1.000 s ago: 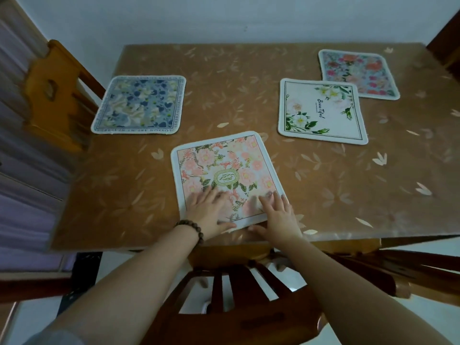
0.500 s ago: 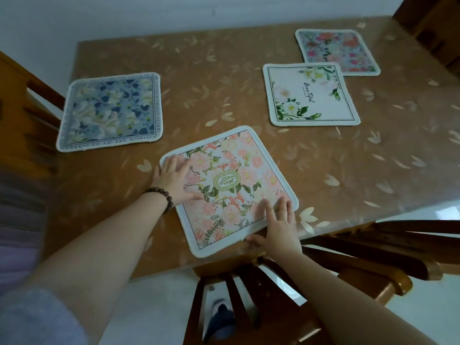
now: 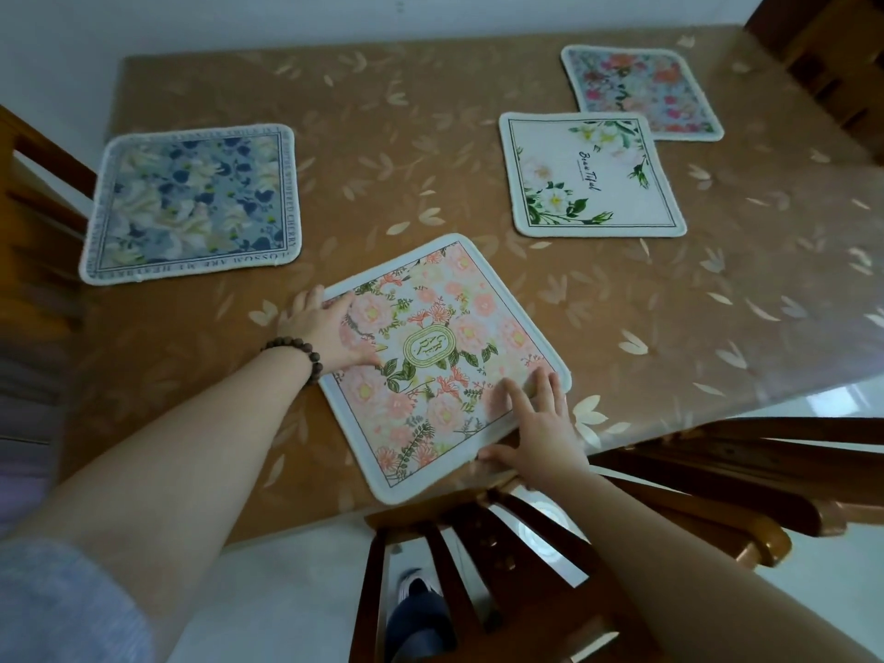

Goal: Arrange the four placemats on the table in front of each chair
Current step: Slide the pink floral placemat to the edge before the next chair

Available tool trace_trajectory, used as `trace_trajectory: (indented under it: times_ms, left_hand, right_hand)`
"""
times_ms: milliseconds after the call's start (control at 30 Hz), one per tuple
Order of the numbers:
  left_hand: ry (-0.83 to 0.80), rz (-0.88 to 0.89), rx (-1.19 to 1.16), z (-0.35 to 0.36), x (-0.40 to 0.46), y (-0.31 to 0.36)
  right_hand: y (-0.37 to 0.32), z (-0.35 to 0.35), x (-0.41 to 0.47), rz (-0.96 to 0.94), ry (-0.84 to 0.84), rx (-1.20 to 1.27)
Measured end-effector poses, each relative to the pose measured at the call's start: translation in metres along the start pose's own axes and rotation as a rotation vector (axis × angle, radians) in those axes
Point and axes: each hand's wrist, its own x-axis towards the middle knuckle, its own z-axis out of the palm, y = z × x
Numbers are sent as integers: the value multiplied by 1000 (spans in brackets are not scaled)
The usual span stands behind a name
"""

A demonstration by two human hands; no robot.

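Note:
A pink floral placemat (image 3: 445, 361) lies at the table's near edge, turned at an angle. My left hand (image 3: 330, 334), with a bead bracelet on the wrist, presses flat on its left corner. On its right near corner rests my right hand (image 3: 538, 423), fingers spread and the thumb along the mat's edge. A blue floral placemat (image 3: 191, 203) lies at the left side. Toward the right sits a white placemat (image 3: 591, 177) with green leaves, and a red-and-blue floral placemat (image 3: 641, 90) lies at the far right corner.
The brown table (image 3: 430, 136) has a glossy leaf-patterned cover. Wooden chairs stand at the near edge (image 3: 478, 557), the left (image 3: 33, 184), the right near side (image 3: 717, 471) and the far right corner (image 3: 823, 50). A white wall runs behind.
The pink placemat has been turned clockwise from roughly square to an angle. My left hand slid from the mat's near edge up to its left corner. The view swung leftwards.

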Motion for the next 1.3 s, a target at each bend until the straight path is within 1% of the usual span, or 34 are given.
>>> trace_trajectory:
  times_ms: [100, 333, 600, 700, 833, 900, 967, 1067, 1133, 1200, 1300]
  left_hand:
    - [1, -43, -12, 7, -17, -1]
    - [-10, -155, -49, 33, -62, -5]
    - [-15, -321, -139, 60, -105, 14]
    - [-27, -377, -156, 67, -123, 30]
    - [-12, -435, -178, 74, -144, 57]
    - [8, -453, -178, 76, -153, 72]
    - [35, -446, -189, 78, -161, 86]
    - [110, -430, -137, 82, -170, 101]
    - [130, -433, -120, 85, -172, 105]
    - [97, -438, -160, 87, -171, 102]
    - [55, -428, -244, 90, -168, 98]
  right_hand:
    - [11, -8, 11, -45, -31, -1]
    - [28, -29, 37, -215, -117, -33]
    - [36, -64, 74, -375, -201, -151]
    - [42, -71, 87, -354, -180, -134]
    - [56, -69, 91, -233, -129, 51]
    - [63, -67, 86, -277, -92, -26]
    - [68, -67, 77, -305, -61, -27]
    - [69, -64, 57, -273, -116, 60]
    - [67, -61, 40, -249, -188, -1]
    - [65, -58, 24, -249, -211, -81]
    - [62, -48, 8, -255, -239, -102]
